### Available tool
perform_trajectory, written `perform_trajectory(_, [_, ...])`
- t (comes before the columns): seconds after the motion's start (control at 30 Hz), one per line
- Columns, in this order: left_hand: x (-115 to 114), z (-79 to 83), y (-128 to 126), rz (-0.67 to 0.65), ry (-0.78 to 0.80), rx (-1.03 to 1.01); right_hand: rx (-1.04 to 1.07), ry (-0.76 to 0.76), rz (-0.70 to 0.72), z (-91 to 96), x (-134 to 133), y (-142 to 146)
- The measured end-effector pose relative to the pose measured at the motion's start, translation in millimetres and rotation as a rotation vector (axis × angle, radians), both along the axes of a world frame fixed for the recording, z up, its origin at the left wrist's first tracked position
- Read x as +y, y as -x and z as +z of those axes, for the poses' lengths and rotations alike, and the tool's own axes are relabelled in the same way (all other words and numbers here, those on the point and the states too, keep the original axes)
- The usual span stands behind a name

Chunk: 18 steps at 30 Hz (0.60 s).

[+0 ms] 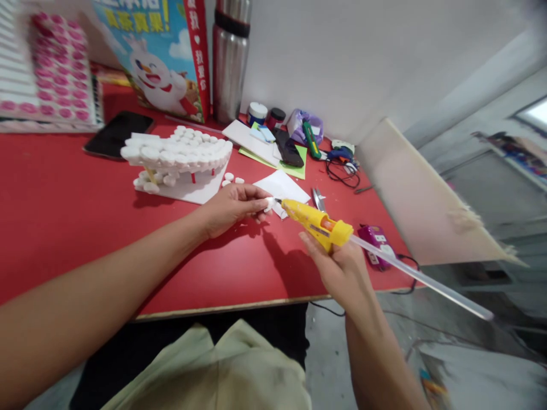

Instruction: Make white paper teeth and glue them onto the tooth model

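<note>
Fingertips of the left hand are pinched tight on a small white piece, thumb on top, the rest curled under. It's held just above the red tabletop, approx. midway along and nearer the front edge than the back.

Right hand is wrapped round a yellow glue gun, fingers closed on the grip; can't tell if the trigger's pressed. Nozzle points left, and the tip meets the white piece. A clear glue stick juts out the back of the gun and runs out past the tabletop's front right corner.

Containers next. Two small jars sit side by side at the back edge, a white-lidded jar and a dark-lidded jar. Both have lids on, so the contents are hidden. A steel flask stands upright just left of them, capped.

Behind the left hand there's a white foam model w/ rows of white pellets on top, and a few loose pellets lie beside it. Scissors lie just beyond the gun, next to a white paper sheet. A dark phone lies flat towards the back left.
</note>
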<state>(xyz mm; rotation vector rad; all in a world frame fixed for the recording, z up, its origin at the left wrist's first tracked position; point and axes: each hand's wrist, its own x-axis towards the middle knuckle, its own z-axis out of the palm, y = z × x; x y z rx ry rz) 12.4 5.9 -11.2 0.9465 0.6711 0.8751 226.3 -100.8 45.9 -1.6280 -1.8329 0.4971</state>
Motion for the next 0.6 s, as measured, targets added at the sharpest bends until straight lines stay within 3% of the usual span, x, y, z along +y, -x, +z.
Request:
perform_trajectory(0.33, [-0.4,-0.2,0.5,-0.008,-0.025,0.026,0.001,-0.014,-0.084,4.7,2.1,-7.8])
perform_trajectory(0.6, [-1.0,0.6,0.5,0.001,-0.096,0.073,-0.034,0.002,-0.047,6.9,0.3,-4.5])
